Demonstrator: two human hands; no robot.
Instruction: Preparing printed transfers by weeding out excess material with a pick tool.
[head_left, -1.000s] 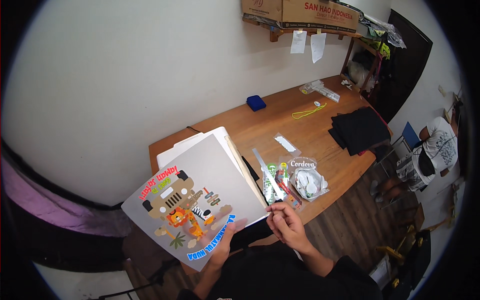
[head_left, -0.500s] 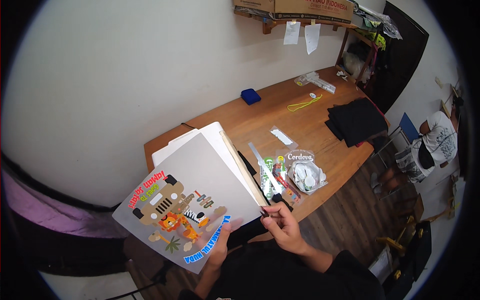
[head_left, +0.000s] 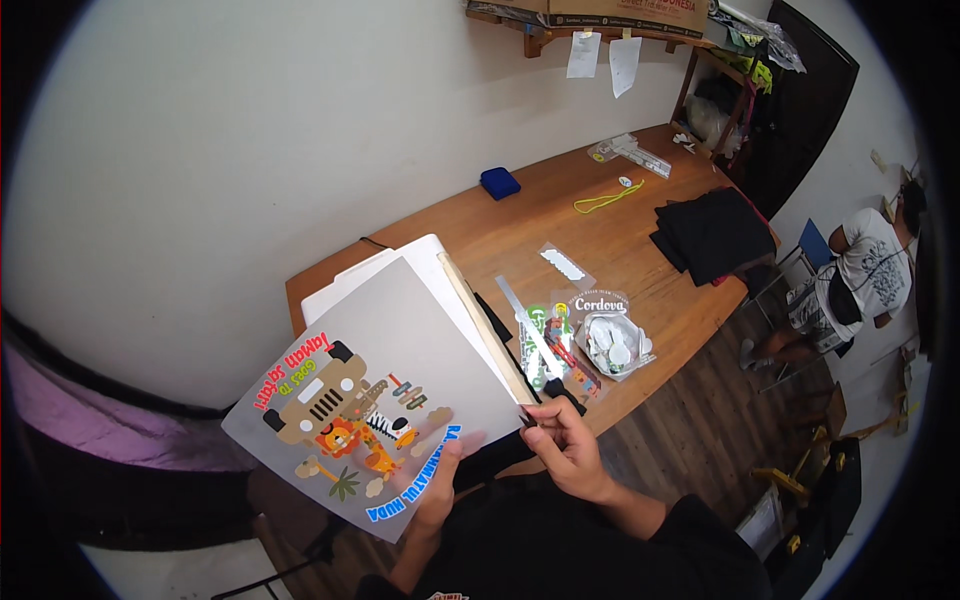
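The left hand [head_left: 440,490] grips the lower edge of a grey printed sheet [head_left: 400,340], thumb on top and fingers closed underneath it, so the sheet is held up, tilted, in front of the person. The sheet carries a cartoon picture of a brown jeep with a lion and a zebra, framed by coloured lettering. The right hand [head_left: 565,445] is closed at the sheet's right-hand corner, pinching there; just what the fingertips have hold of is too small to make out, though a black-handled tool [head_left: 560,385] shows just above the knuckles.

Behind the sheet, white sheets [head_left: 420,255] lie on the wooden desk [head_left: 520,220], and a pale wooden strip [head_left: 485,325] runs along the sheet's right edge. Just right of the sheet lies a metal ruler [head_left: 525,325], then small plastic packets with coloured prints [head_left: 555,335] and a clear bag of white pieces [head_left: 615,345]. A small clear packet with a white scalloped strip [head_left: 563,264] sits a little further from the sheet. Well beyond the sheet, near the wall, is a dark blue pad [head_left: 499,182]; far to its right are a yellow cord [head_left: 605,198] and a stack of black cloth [head_left: 715,230]. Past the desk's far end, another person in a white shirt [head_left: 870,270] sits on a chair.
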